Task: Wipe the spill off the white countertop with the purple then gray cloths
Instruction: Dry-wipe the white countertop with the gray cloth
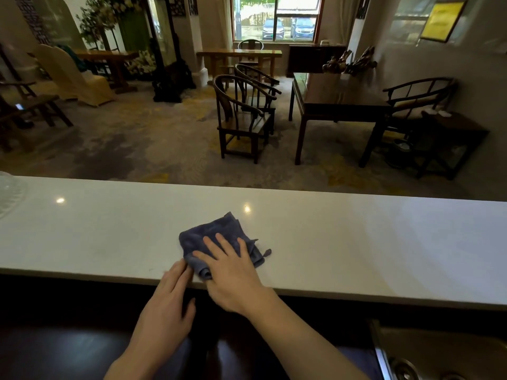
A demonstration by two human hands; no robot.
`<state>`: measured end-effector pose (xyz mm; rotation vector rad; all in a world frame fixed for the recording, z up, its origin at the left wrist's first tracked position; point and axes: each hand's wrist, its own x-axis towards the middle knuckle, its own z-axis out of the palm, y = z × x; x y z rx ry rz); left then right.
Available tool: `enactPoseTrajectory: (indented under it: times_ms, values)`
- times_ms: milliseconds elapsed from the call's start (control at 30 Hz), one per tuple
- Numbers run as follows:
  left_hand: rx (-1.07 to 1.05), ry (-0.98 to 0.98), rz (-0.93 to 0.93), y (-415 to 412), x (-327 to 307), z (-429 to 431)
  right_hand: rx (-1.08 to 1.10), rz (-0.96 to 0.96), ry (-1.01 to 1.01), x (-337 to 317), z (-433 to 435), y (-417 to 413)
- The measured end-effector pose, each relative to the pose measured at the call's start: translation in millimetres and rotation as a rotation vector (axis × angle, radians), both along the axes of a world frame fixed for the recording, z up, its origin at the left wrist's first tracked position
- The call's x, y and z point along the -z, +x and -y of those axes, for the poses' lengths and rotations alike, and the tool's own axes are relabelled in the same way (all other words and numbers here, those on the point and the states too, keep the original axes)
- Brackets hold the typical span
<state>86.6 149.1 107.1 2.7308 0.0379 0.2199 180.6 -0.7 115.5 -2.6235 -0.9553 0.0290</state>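
Note:
A purple cloth [216,233] lies folded on the white countertop [356,242], near its front edge at the middle. My right hand [230,272] presses flat on the cloth's near half, fingers spread, with the thumb under a rolled fold at the near corner. My left hand [170,300] rests at the counter's front edge just left of the cloth, fingertips touching the cloth's near-left corner. No gray cloth is in view. No spill is plainly visible on the glossy surface.
A clear glass dish [9,194] sits at the counter's far left. A steel sink [439,357] lies at the lower right, below the counter. Beyond the counter is a room with dark wooden chairs [241,116] and a table [337,105].

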Motion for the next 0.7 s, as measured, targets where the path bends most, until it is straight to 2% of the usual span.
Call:
enactPoseTrajectory:
  times_ms: [300, 700]
  values:
    - [-0.034, 0.034, 0.004, -2.3, -1.8, 5.8, 0.009, 0.095, -0.034, 2.1, 64.3, -29.7]
    - [-0.050, 0.040, 0.011, -3.8, -6.0, 8.9, 0.264, 0.037, -0.037, -6.2, 143.6, 2.7]
